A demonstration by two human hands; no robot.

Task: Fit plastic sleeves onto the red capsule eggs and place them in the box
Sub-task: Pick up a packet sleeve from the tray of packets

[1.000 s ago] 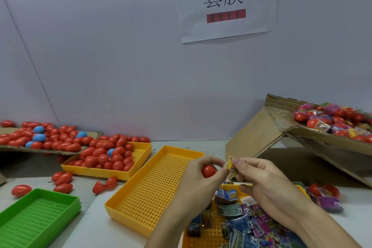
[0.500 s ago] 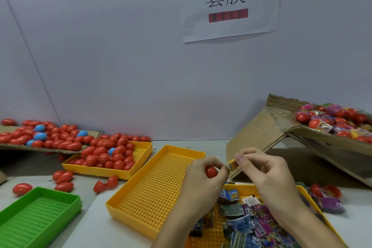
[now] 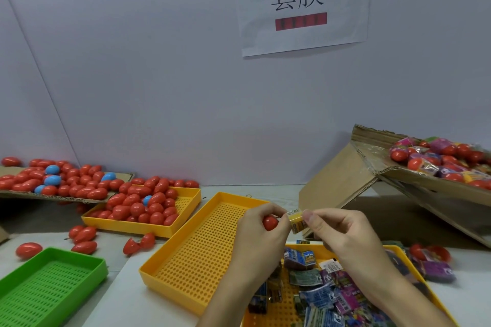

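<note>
Loose red plastic capsule eggs [image 3: 148, 207] were heaped in a yellow perforated tray [image 3: 186, 200] at the table's left rear. Above the empty yellow tray [image 3: 202, 252], one red egg [image 3: 270, 222] was gripped by the left hand [image 3: 261, 231]; a yellow printed plastic sleeve [image 3: 296, 220] was pinched by the right hand [image 3: 342, 231], just beside the egg. Sleeved eggs [image 3: 441, 159] were seen in the tilted cardboard box [image 3: 398, 194] at right.

Left hand [image 3: 261, 237]: bare, no glove, no ring, no watch or band at wrist. Left forearm [image 3: 228, 302]: bare down to bottom frame edge, no sleeve in view. Right hand [image 3: 342, 233]: bare, no glove, no ring; thumbnail short, unpainted. Right forearm [image 3: 403, 297]: bare to frame corner, no sleeve or cuff visible. No markings or tape on either hand. Rest of body outside frame.
</note>
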